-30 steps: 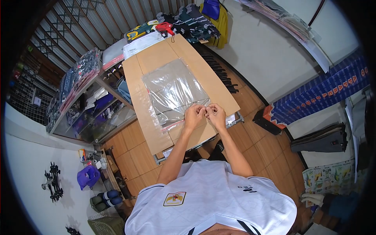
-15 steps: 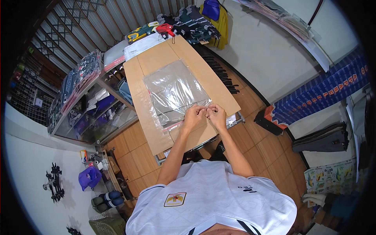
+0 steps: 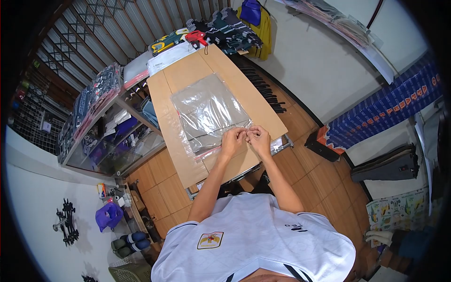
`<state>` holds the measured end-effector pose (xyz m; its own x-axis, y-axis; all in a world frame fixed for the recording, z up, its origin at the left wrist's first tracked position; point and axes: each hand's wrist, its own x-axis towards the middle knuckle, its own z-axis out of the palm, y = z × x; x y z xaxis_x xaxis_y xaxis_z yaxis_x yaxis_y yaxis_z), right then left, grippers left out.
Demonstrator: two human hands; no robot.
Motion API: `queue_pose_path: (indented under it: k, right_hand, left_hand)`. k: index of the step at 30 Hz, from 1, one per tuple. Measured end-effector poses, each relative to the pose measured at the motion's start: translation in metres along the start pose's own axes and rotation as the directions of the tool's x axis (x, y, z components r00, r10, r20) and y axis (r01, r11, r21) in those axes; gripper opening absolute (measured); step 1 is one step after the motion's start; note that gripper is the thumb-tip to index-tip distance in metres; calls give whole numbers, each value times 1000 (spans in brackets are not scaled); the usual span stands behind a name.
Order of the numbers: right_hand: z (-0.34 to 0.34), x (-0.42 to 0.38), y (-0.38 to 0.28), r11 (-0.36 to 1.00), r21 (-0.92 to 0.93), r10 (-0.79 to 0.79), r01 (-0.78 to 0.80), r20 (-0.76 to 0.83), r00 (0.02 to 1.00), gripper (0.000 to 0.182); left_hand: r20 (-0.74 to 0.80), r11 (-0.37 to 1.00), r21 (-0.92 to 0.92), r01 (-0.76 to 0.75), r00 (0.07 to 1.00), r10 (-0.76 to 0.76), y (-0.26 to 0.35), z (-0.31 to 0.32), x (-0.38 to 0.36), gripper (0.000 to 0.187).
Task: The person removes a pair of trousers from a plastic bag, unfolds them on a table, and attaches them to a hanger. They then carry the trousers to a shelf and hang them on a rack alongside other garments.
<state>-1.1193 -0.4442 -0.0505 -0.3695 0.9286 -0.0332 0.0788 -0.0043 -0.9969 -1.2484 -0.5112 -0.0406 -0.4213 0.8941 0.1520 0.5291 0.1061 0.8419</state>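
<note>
Barely moved, two hands, one clear bag

A clear plastic bag with a flat grey item inside lies on the brown tabletop, its red-striped edge on the near side. The left hand and right hand nearly meet at the bag's near right corner, fingertips pinching its edge. At the table's far end sits a red handheld tool, with dark folded clothes to its right. A glass display case stands left, a row of blue lettered boxes right, and a purple bag near left.
</note>
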Motion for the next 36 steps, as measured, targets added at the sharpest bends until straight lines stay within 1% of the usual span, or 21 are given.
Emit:
queue_pose_path:
  k: [3, 6, 9, 12, 15, 18, 21, 24, 27, 30, 33, 35, 36]
  right_hand:
    - [0, 0, 0, 1000, 10, -2, 2, -1, 1000, 19]
    - [0, -1, -4, 1000, 10, 1, -1, -2, 1000, 21]
    - [2, -2, -8, 1000, 24, 15, -14, -14, 1000, 22]
    - [3, 0, -6, 1000, 10, 22, -22, -28, 999, 21]
    - [3, 1, -5, 999, -28, 38, -39, -39, 998, 19]
    - [3, 2, -1, 998, -34, 43, -45, -49, 998, 17]
    - [3, 5, 4, 998, -53, 43, -45, -47, 998, 14]
    - [4, 8, 4, 994, -94, 51, -56, -53, 997, 14]
    - [4, 9, 3, 992, -111, 60, -66, -62, 996, 16]
    - [4, 10, 6, 992, -122, 32, -38, -57, 998, 17]
    - [2, 7, 3, 994, -108, 20, -23, -32, 999, 17]
    - [1, 5, 3, 997, -75, 16, -16, -2, 1000, 17]
    - [1, 5, 3, 996, -87, 2, -2, -3, 1000, 17]
  left_hand:
    - [-104, 976, 144, -164, 978, 180, 1, 5, -2, 16]
    - [-135, 950, 220, -222, 957, 255, 0, 8, -3, 16]
    - [-138, 982, 92, -166, 974, 178, 0, 8, -3, 18]
    - [-103, 994, 51, -94, 990, 99, 2, 5, -4, 20]
    - [-93, 997, 36, -71, 993, 74, 5, 4, -4, 18]
    - [-95, 996, 38, -84, 992, 87, 4, 5, -4, 17]
    - [-128, 987, 89, -132, 981, 143, 1, 8, -3, 16]
    - [-168, 962, 160, -221, 954, 247, -2, 11, -1, 16]
    - [-155, 972, 144, -187, 966, 209, 2, 9, -4, 17]
    - [-92, 996, 19, -83, 992, 84, 12, 3, -6, 19]
    - [-42, 995, 32, -92, 995, 93, 25, -6, -6, 19]
    - [-22, 985, 99, -144, 989, 147, 14, -5, 2, 17]
    - [-11, 976, 130, -172, 985, 175, 16, -6, 5, 17]
